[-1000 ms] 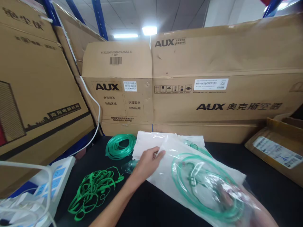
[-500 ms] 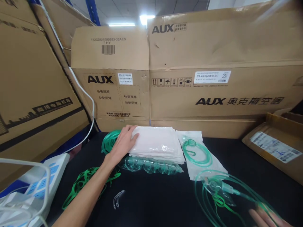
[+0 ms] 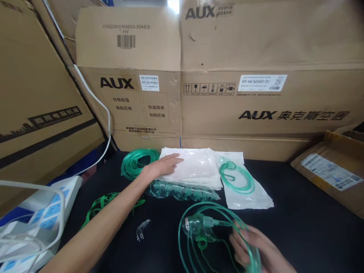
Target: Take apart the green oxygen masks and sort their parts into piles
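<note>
My left hand lies on a stack of white plastic bags, its fingers stretched out over the top one. In my right hand is the coiled green tubing of an oxygen mask, gripped between closed fingers. The clear green mask hangs left of that hand, with a green strap looped below it. Several more masks lie nested in a row before the stack. Beside the stack on the right, a white bag carries another coil of green tubing.
A coil of green tubing sits left of the stack. Green straps and several thin metal strips lie on the black table. A power strip with white cables is at left. Cardboard boxes enclose the back; an open carton stands right.
My right hand has carried the oxygen mask and tubing leftward to the front middle. My left hand has shifted right, farther onto the white bags. The view has tipped down slightly.
</note>
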Demonstrator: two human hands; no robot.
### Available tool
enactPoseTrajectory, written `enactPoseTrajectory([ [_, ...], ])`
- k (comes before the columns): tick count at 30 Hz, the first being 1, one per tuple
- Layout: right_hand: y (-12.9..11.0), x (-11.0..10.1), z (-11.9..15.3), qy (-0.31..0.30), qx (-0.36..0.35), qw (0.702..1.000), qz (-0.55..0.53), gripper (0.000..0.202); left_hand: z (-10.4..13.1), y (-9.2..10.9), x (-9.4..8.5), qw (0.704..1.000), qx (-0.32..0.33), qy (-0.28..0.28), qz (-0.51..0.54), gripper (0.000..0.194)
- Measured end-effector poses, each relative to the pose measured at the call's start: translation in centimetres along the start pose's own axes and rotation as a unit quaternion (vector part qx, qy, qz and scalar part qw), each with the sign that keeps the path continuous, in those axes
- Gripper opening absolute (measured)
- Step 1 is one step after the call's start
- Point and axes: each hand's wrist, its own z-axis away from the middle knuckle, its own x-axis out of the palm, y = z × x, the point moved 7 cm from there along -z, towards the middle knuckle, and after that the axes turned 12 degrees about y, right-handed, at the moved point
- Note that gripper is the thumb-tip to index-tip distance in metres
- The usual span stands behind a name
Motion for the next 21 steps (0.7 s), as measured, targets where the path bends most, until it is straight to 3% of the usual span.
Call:
enactPoseTrajectory([
  [3,0.8,0.0,-1.1,0.039,0.02,0.989,0.139,0.052,0.0,0.2,0.0,1.0,-0.011,-0.013,0.003,0.052],
  [7,-1.0,-0.2,-1.8,0.044,-0.13,0.945,0.298,0.059,-0.1,0.2,-0.4,0.999,-0.028,-0.019,0.007,0.06],
  [9,-2.6,-0.6,-1.2,0.088,-0.221,0.902,0.362,0.06,0.1,0.6,-1.2,0.999,-0.034,-0.004,0.009,0.064],
  [12,-5.3,-0.2,0.9,0.145,-0.39,0.797,0.438,0.046,1.2,2.7,-3.3,0.998,-0.03,0.06,0.019,0.059],
  [14,-6.1,1.0,2.3,0.146,-0.464,0.741,0.463,0.033,2.9,5.0,-4.8,0.991,-0.016,0.124,0.037,0.049],
  [17,-5.9,3.4,3.0,0.105,-0.51,0.709,0.476,0.025,7.5,9.1,-5.7,0.961,0.014,0.244,0.126,0.035],
  [19,-5.4,5.2,2.8,0.089,-0.52,0.691,0.493,0.025,11.3,11.0,-4.2,0.938,-0.001,0.275,0.213,0.028],
  [21,-4.8,6.6,2.0,0.087,-0.519,0.661,0.534,0.027,14.8,11.9,-0.7,0.932,-0.062,0.229,0.274,0.026],
])
